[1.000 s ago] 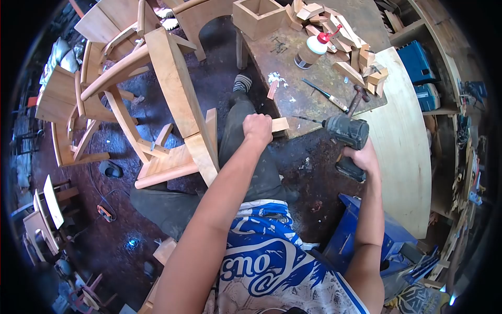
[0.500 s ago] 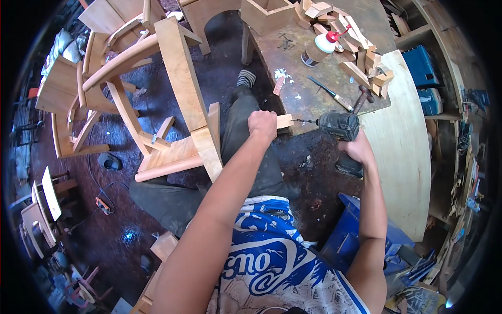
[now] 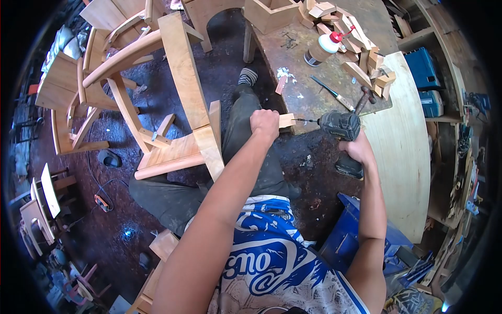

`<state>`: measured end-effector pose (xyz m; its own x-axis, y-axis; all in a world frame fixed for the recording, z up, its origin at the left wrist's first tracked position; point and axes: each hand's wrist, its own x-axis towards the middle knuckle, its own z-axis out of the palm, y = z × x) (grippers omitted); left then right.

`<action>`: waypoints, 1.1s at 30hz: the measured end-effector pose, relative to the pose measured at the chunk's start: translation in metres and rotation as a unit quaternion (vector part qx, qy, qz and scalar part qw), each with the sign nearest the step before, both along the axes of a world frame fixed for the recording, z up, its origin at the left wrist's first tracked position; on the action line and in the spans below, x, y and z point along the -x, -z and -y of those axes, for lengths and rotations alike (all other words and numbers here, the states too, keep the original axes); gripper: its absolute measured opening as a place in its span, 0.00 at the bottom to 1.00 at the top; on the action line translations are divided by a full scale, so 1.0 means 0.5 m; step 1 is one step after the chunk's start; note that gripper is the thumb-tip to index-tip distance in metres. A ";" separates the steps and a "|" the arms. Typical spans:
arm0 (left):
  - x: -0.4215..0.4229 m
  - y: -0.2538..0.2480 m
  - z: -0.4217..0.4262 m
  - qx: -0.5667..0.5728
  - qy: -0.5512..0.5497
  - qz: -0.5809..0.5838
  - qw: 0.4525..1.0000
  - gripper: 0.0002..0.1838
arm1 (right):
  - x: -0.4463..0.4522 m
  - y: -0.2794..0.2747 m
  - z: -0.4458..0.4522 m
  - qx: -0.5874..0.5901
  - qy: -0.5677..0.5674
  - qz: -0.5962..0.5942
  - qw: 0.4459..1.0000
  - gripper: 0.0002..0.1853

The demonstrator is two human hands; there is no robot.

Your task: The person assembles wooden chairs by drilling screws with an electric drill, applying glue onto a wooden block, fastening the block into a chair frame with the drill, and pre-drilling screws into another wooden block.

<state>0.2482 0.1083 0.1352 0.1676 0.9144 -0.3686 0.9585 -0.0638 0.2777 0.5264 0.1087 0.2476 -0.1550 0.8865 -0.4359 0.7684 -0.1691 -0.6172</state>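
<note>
My left hand [image 3: 265, 124] is closed around a small wooden block [image 3: 286, 121], whose pale end sticks out to the right, by the worktable's near edge. In my right hand [image 3: 359, 148] is a dark cordless drill [image 3: 339, 125], gripped by its handle and pointing left. The thin drill bit [image 3: 305, 120] reaches to the block's end; whether it has entered the wood I cannot tell. A wooden chair frame [image 3: 180, 141] leans across my lap, left of my left forearm. Just above the drill lie a hammer [image 3: 362, 99] and a chisel [image 3: 334, 94] on the table.
On the worktable [image 3: 293, 63] stand a glue bottle [image 3: 321, 48] with a red cap and a heap of wood offcuts [image 3: 366, 52]. A curved plywood sheet [image 3: 400, 157] is at the right, near a blue bin [image 3: 342, 227]. More chair frames [image 3: 65, 94] crowd the left; a cable crosses the floor.
Both hands, the block and the drill keep nearly the same places. The view has shifted slightly, moving the table and its things a little to the right.
</note>
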 end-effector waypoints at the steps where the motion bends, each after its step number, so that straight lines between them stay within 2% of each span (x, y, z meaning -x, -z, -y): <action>1: 0.000 -0.001 0.000 0.000 0.000 0.000 1.000 0.11 | 0.000 0.002 0.000 0.000 0.000 0.000 1.000 0.23; 13: -0.002 0.003 -0.005 0.013 0.007 -0.014 1.000 0.12 | 0.013 -0.008 -0.016 0.038 0.011 0.018 0.999 0.27; 21: -0.001 -0.003 -0.008 0.028 0.018 -0.018 0.999 0.12 | 0.051 -0.048 -0.069 0.002 -0.146 0.081 0.986 0.29; 28: -0.003 -0.004 -0.010 0.035 0.016 -0.018 0.999 0.12 | 0.037 -0.026 -0.095 0.002 -0.177 0.117 0.977 0.28; 33: -0.002 0.000 -0.008 0.029 0.019 -0.017 0.999 0.12 | 0.054 -0.046 -0.099 0.001 -0.185 0.089 0.979 0.27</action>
<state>0.2493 0.1125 0.1353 0.1884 0.8845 -0.4269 0.9648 -0.0855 0.2485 0.4995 0.1584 0.2706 -0.3873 0.7829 -0.4869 0.8726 0.1408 -0.4677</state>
